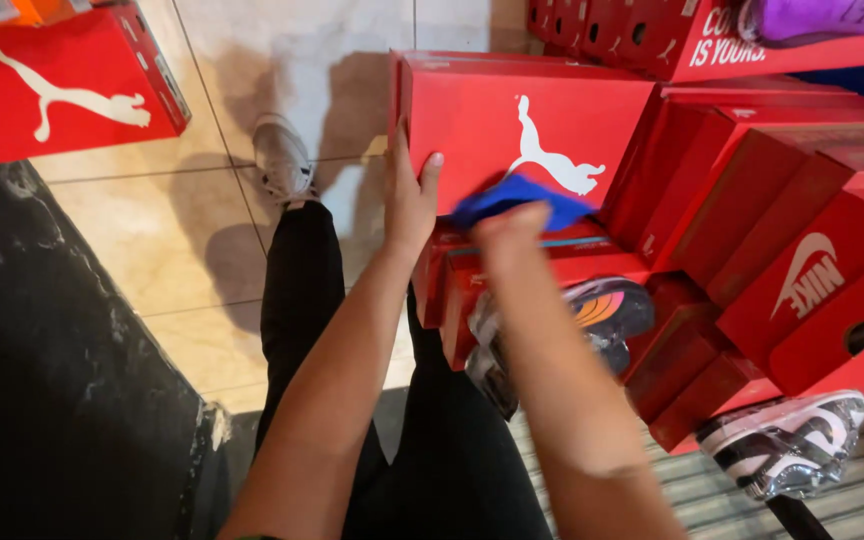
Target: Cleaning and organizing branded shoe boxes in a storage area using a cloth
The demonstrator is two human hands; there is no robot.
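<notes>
The left hand (pixel 410 195) is gripping the left edge of a red box (pixel 512 125), thumb lying on the lid face, fingers wrapping behind the side. The box is standing tilted up on a stack of other boxes (pixel 752 230), its flat cardboard lid facing the camera with a white animal shape printed on it. The right hand (pixel 510 232) is clenching a blue cloth (pixel 517 197) and pressing it against the lower edge of the lid, just right of the left hand; the cloth is soft and crumpled, bunching above the knuckles.

To the right of the hands, red boxes are leaning tightly together, hard-cornered and glossy, leaving little room on that side. Below the right wrist a shoe in clear wrap (pixel 592 320) is lying against the stack, dark with an orange and purple patch. Further right and lower, a black and white shoe (pixel 787 445) in plastic is resting near a striped mat. To the left of the left hand, smooth beige tile (pixel 162 230) is lying open, crossed by the person's dark trouser leg and a grey sneaker (pixel 282 158). Another red box (pixel 62 85) is sitting well apart at the far left, above a dark speckled surface (pixel 52 400).
</notes>
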